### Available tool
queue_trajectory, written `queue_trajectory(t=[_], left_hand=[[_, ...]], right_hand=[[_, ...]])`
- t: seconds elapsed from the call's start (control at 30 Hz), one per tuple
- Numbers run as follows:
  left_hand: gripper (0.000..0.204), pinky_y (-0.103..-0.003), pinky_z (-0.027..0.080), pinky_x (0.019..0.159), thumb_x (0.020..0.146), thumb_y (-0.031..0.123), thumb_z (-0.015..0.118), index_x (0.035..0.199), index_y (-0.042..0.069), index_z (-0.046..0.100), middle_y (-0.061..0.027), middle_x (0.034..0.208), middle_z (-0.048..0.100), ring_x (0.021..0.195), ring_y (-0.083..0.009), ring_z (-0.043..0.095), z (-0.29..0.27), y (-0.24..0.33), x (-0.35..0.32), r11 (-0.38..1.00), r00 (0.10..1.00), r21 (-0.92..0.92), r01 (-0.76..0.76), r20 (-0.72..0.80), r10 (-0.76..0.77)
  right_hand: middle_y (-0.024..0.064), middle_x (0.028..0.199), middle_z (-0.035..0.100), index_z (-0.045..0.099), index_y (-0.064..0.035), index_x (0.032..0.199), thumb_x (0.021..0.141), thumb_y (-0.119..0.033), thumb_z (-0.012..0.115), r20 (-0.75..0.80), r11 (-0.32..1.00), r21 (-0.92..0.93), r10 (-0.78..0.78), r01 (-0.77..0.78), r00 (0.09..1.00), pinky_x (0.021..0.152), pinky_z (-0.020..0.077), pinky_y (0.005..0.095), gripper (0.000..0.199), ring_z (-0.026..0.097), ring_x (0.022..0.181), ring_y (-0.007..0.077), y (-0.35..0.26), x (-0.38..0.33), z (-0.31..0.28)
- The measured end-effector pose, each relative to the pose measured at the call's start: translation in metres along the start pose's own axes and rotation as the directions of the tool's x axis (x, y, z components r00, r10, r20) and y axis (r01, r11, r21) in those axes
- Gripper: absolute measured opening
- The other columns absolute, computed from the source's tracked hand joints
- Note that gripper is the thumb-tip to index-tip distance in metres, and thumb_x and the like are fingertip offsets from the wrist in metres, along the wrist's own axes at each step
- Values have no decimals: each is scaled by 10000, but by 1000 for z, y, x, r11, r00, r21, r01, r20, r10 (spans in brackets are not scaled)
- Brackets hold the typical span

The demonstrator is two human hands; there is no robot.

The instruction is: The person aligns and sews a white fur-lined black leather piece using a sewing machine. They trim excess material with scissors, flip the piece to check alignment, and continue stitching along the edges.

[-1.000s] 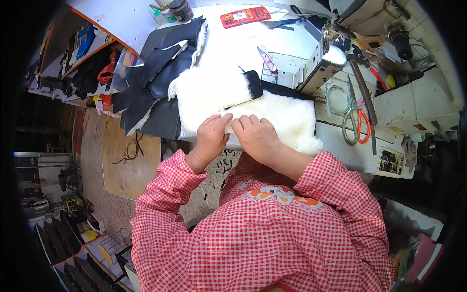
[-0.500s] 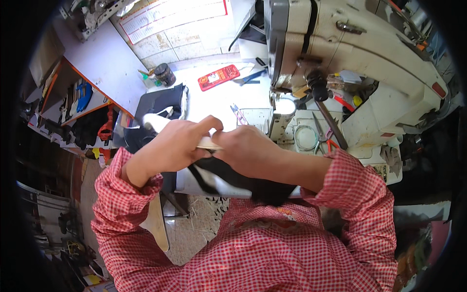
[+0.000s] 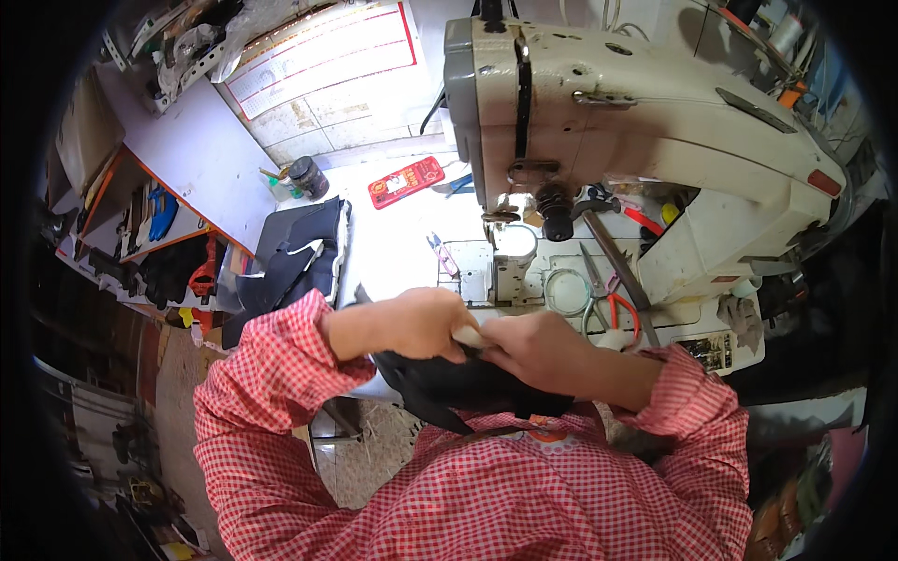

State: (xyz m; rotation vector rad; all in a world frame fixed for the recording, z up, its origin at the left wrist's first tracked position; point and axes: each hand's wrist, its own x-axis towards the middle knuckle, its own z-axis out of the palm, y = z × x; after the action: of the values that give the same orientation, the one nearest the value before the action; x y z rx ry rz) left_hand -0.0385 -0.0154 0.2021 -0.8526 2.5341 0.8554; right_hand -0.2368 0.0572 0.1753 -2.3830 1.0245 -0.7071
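In front of my chest I hold up a floppy black piece of material with a pale edge between my fingertips. My left hand is closed on it, thumb and fingers pinched together. Close beside it my right hand also pinches the piece, its fingers curled. The black material hangs below both hands toward my shirt. Beyond my hands stands a large off-white sewing machine; its stitching plate lies just past my knuckles. How the material is folded between the fingers is hidden.
Scissors, orange-red handled pliers and a hammer lie by the machine's base. A stack of black pieces sits at the left. Farther back are a red flat case, small snips and a dark jar.
Both hands have come lower and to the right in the picture, still gripping the black piece, which is now less blurred. The view itself has shifted, showing more of the machine.
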Motion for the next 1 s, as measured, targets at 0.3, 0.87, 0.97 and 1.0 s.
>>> queue_trajectory(t=[0.3,0.87,0.97,1.0], left_hand=[[332,-419,501,726,736,277,767,1024,120,715,-158,797,670,789,-355,646,15,6,-25,997,995,-76,13,-97,-21],[300,-413,493,720,751,240,758,1018,114,707,-155,808,671,788,-349,642,16,16,-21,992,998,-118,52,-27,-56],[301,-408,493,716,751,239,758,1015,105,702,-158,803,669,783,-351,640,14,16,-20,989,999,-147,34,-33,-39],[302,-408,493,714,752,238,758,1014,101,700,-159,800,668,781,-352,639,13,15,-20,988,999,-155,12,-45,-19]], right_hand=[[150,1309,554,536,28,1278,976,-195,562,-876,692,-483,-383,-536,294,1025,399,326,376,537,1191,233,82,-185,-272],[194,1313,560,553,-81,1326,1012,-336,414,-771,162,-606,123,-779,625,1011,412,342,428,548,1216,291,247,-277,-476],[220,1113,633,609,0,1207,978,-261,483,-568,105,-800,183,-590,802,951,451,359,369,614,1072,318,285,-283,-531],[216,1144,621,586,-5,1232,977,-230,481,-452,51,-877,246,-477,857,950,455,368,356,607,1078,326,297,-283,-553]])
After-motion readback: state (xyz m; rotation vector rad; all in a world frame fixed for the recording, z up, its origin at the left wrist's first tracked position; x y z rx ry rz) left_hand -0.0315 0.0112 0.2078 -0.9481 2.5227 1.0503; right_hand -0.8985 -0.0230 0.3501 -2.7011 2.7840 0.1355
